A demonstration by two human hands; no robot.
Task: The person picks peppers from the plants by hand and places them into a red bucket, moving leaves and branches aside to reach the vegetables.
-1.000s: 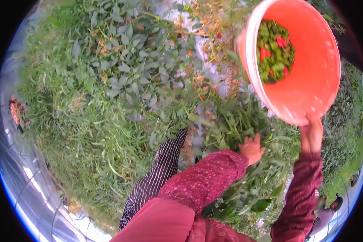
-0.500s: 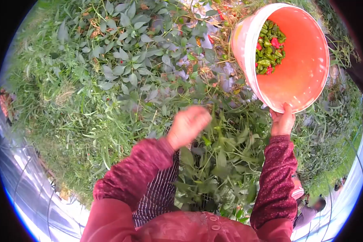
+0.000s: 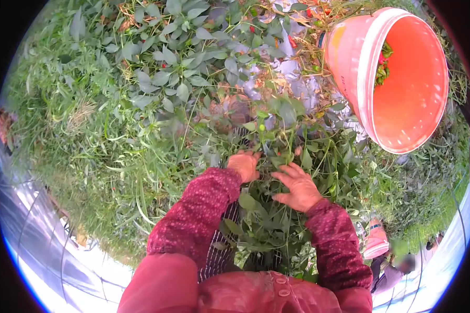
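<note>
L hand [image 3: 244, 166], fingers curled, grip unclear; R hand [image 3: 299, 189], open, spread, at pepper plant [image 3: 277, 214]. Bucket [image 3: 348, 65] w/ peppers [image 3: 384, 65], tilted, right of plant. Best: part leaves gently, support stems.

left grip [image 3: 244, 166] with fingertips partly lost among leaves [image 3: 251, 202], peppers [image 3: 383, 65] partly hidden by the bucket's rim [image 3: 373, 78], dark side marks [image 3: 343, 81] too small to read, a co-worker [image 3: 391, 276] blurred at the head, jacket [image 3: 245, 295] cut off by the bottom edge
</note>
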